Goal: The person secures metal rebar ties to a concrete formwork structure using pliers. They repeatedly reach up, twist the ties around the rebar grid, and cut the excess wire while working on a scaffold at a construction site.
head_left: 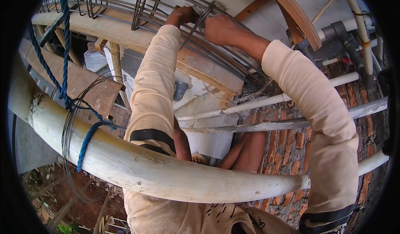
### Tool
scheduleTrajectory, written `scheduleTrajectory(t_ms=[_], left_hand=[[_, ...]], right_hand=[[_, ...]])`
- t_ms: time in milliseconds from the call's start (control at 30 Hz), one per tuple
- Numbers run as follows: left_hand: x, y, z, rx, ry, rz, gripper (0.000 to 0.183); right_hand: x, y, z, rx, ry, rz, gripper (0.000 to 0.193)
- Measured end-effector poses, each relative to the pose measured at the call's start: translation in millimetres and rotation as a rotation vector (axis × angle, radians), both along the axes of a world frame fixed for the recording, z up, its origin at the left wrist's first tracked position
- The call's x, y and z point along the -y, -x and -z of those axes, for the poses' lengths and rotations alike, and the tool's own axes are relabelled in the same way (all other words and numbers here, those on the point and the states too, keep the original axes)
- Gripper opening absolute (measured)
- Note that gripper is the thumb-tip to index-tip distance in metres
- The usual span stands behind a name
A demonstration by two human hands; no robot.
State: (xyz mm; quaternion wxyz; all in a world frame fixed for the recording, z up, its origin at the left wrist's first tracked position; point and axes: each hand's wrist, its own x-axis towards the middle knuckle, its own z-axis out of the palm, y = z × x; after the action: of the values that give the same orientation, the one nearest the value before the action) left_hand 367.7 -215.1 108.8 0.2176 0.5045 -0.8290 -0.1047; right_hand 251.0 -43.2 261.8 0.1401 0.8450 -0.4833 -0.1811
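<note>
A long rebar cage point(125, 9) of dark steel bars and bent stirrups runs across the top, above a wooden formwork board point(204, 69). My left hand point(182, 16) is closed among the upper bars, its fingers curled beside a stirrup point(200, 20); what it grips is hidden. Just right of that stirrup, my right hand point(225, 29) is a fist over the bars. Its fingers face away, and whatever it holds cannot be made out. Both arms reach forward over a thick pale pole point(166, 167).
Blue rope point(85, 144) and a loop of thin dark wire point(66, 138) hang on the pole at left. Pale pipes point(266, 104) cross before a brick wall point(287, 154) at right. A brown wooden piece point(291, 8) juts in at upper right. Ground lies far below at lower left.
</note>
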Motion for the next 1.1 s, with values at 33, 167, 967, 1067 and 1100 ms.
scheduleTrajectory(t_ms=[33,167,967,1067,1100], left_hand=[[-1,-1,0,-0.023,0.016,-0.002,0.026],[-2,1,-4,-0.032,-0.029,0.035,0.027],[1,-1,-4,0.025,-0.048,0.064,0.030],[0,-3,-5,0.010,-0.043,0.054,0.031],[-1,-3,-5,0.006,-0.052,0.048,0.031]], right_hand=[[4,-1,-5,0.210,-0.108,0.200,0.031],[-1,28,-18,0.880,-0.424,0.744,0.030],[-7,44,-11,0.809,-0.410,0.740,0.037],[-3,39,-24,0.335,-0.279,0.620,0.045],[-5,36,-22,0.156,-0.135,0.418,0.050]])
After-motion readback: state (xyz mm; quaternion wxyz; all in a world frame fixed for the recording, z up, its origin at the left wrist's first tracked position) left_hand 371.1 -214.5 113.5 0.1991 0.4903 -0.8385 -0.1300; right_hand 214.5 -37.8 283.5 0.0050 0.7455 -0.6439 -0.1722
